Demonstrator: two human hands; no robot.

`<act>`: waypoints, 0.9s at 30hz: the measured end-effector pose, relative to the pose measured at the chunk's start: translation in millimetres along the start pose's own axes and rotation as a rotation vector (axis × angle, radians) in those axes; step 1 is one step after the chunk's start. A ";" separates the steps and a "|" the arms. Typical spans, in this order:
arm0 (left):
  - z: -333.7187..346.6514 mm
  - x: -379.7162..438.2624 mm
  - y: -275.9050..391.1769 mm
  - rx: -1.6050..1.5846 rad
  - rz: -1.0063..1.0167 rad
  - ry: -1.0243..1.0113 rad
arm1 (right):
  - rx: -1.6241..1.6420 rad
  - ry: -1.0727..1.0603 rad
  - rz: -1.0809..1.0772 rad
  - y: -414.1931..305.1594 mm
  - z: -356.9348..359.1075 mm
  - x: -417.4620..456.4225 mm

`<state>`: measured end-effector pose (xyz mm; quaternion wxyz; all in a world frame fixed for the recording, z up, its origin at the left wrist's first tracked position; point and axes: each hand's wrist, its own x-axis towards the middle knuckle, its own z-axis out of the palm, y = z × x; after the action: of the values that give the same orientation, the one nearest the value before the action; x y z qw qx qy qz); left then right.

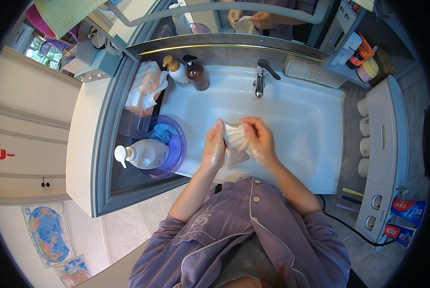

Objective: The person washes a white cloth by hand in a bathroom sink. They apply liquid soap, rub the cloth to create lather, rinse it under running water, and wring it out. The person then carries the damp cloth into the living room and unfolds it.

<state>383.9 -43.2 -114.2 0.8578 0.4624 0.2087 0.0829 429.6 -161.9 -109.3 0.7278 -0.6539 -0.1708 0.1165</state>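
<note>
Over the white washbasin (301,133), a small wet white cloth (234,135) is stretched between my two hands. My left hand (214,145) grips its left side, with the thumb pointing up along the edge. Its right side is pinched by my right hand (261,140), which is slightly blurred. A thinner, see-through part of the cloth hangs below toward my body. What look like suds wet both wrists. Behind the hands stands a chrome faucet (260,84) with a dark lever; I see no water running from it.
Left of the basin, a purple tub (180,154) holds a blue cloth (162,132) and a white pump bottle (146,154). A brown pump bottle (197,76) and a white one with a gold pump (179,73) stand at the back-left corner. A grey wall rack (380,154) with cups is at right.
</note>
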 end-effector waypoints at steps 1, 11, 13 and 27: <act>-8.6 8.5 -9.3 0.022 0.038 -0.003 | -0.107 -0.042 -0.048 -10.2 9.0 -9.0; 11.7 6.6 -3.4 -0.178 -0.138 0.008 | -0.715 -0.097 -0.983 -9.4 32.0 9.4; 1.7 9.8 -12.7 -0.277 -0.092 0.023 | -0.743 -0.179 -0.942 -18.2 41.4 -1.0; 22.7 -14.9 18.9 -0.131 -0.104 0.023 | -0.489 -0.045 -0.500 18.8 16.5 43.0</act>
<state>381.4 -54.8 -83.3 0.8870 0.3927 0.2362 0.0572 463.3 -127.7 -122.3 0.5515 -0.7441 -0.3647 -0.0953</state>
